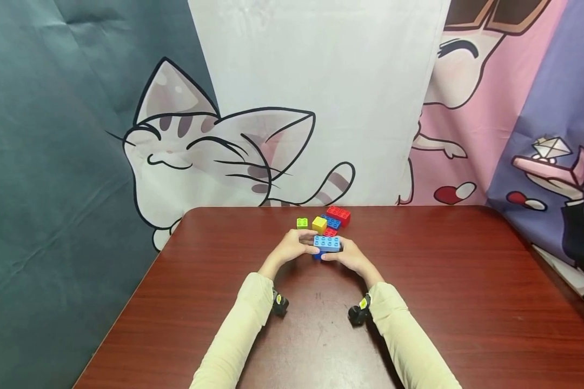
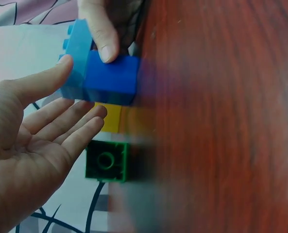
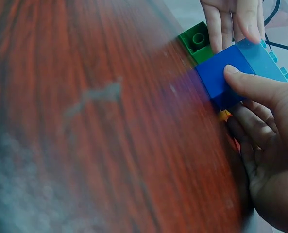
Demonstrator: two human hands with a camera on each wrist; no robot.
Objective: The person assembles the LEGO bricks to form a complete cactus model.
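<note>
A light blue toy building brick (image 1: pixel 326 243) with studs on top sits joined to a darker blue brick (image 2: pixel 112 75) below it. My left hand (image 1: pixel 292 246) holds the light blue brick at its left end, thumb in front and fingers behind, quite straight. My right hand (image 1: pixel 351 254) grips the joined pair from the right, its thumb (image 3: pixel 250 82) pressed on the face of the darker blue brick. Its other fingers go behind the bricks, partly hidden. Both hands are near the table's far edge, just in front of the loose bricks.
Behind the hands lie a lime green brick (image 1: pixel 302 223), a yellow brick (image 1: pixel 319 225), a blue brick (image 1: pixel 333 222), a large red brick (image 1: pixel 338 215) and a small red brick (image 1: pixel 330 232). The brown table (image 1: pixel 175 324) ends just past them at a printed cloth backdrop (image 1: pixel 370 108).
</note>
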